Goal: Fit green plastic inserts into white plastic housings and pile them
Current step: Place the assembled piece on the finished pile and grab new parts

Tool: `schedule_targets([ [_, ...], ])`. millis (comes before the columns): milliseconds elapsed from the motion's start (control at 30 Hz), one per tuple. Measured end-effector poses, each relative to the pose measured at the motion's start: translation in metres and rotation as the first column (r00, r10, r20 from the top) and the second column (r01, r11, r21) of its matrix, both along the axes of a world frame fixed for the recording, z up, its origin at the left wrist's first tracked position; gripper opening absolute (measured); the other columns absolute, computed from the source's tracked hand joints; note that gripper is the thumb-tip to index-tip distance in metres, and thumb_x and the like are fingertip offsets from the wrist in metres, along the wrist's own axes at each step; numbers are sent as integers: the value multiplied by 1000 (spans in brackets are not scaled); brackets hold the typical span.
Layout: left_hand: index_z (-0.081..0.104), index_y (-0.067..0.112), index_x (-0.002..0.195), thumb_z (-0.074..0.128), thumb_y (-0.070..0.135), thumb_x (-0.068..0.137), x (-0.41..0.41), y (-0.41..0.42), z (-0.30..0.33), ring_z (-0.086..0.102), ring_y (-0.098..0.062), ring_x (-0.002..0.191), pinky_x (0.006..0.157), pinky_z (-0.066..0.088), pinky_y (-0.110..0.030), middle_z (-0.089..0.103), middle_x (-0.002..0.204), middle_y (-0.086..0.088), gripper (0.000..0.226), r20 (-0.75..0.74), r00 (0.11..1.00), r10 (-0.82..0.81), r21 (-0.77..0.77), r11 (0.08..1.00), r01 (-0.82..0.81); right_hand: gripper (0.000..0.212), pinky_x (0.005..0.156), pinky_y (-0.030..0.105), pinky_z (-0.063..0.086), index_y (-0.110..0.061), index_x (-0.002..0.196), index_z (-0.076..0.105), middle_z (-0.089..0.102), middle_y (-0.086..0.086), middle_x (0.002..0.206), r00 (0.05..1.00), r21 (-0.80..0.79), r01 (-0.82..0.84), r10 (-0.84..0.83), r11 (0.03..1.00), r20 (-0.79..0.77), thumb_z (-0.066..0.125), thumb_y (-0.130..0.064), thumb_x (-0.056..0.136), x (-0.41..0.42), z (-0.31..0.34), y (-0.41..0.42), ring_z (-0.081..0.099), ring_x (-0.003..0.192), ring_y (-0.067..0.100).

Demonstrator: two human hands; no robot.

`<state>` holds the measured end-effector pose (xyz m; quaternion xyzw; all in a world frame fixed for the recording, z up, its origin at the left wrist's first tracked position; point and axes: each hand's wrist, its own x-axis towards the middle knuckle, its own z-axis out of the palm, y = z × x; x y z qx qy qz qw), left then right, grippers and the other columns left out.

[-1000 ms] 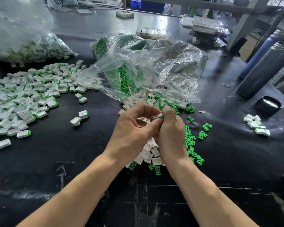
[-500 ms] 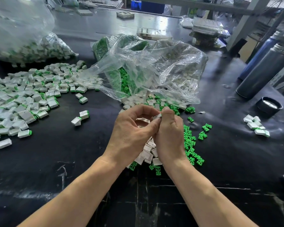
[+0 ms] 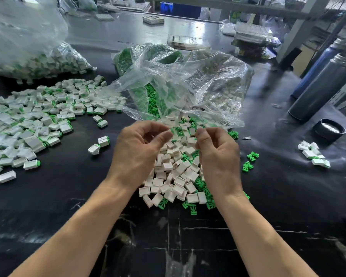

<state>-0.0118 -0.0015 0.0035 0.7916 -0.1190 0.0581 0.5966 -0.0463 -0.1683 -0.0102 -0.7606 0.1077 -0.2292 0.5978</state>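
Two hands: left hand (image 3: pixel 137 151) & right hand (image 3: pixel 218 154), fingers curled, grip contents can't tell, over dozens of white plastic housings (image 3: pixel 175 176) on black desk (image 3: pixel 68 196).

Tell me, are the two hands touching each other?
Apart. The head view shows white housings on the table through a plain gap between the left hand and right hand.

surface: glossy black table (image 3: pixel 48 196) | rear: grey metal shelving frame (image 3: pixel 300 27) | light: bright glare on tabletop
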Motion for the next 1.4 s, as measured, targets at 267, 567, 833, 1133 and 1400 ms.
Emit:
schedule_targets([
  [267, 76, 28, 87, 78, 28, 89, 37, 49, -10, 68, -22, 92, 94, 52, -42, 74, 87, 8, 3, 53, 935, 351, 540, 778, -322, 12, 76, 34, 52, -25, 100, 71, 71, -9, 88, 982, -238, 104, -138, 966, -131, 61, -29, 103, 6, 3, -36, 66, 85, 12],
  [567, 74, 33, 89, 77, 31, 89, 44, 61, -8, 62, -32, 110, 103, 43, -48, 72, 106, -3, 4, 125, 887, 444, 733, 561, -384, 8, 87, 34, 55, -34, 90, 76, 65, -23, 80, 905, -514, 4, -222, 858, -364, 71, -36, 96, 7, 5, -68, 68, 90, 14],
  [833, 74, 32, 109, 68, 15, 91, 42, 60, -4, 53, -37, 119, 101, 37, -47, 63, 121, -11, 25, 142, 882, 448, 795, 479, -371, 12, 84, 34, 58, -37, 79, 74, 69, -22, 76, 900, -487, -69, -156, 871, -407, 78, -40, 90, 6, 4, -62, 65, 80, 1],
  [1133, 74, 33, 86, 77, 30, 90, 17, 26, -2, 60, 0, 74, 64, 42, -18, 68, 85, 15, 6, -96, 992, 80, 464, 885, -26, 7, 87, 38, 58, -32, 86, 76, 70, -15, 90, 886, -606, -124, -188, 786, -425, 77, -38, 89, 11, 5, -47, 67, 90, 14],
  [1400, 74, 38, 79, 83, 47, 77, 11, 15, -4, 51, 2, 75, 67, 39, -22, 59, 87, 19, 12, -114, 992, -49, 459, 883, 96, 11, 82, 36, 56, -26, 84, 74, 70, -8, 87, 888, -669, -141, -206, 730, -412, 71, -32, 93, 12, 4, -42, 66, 86, 17],
])
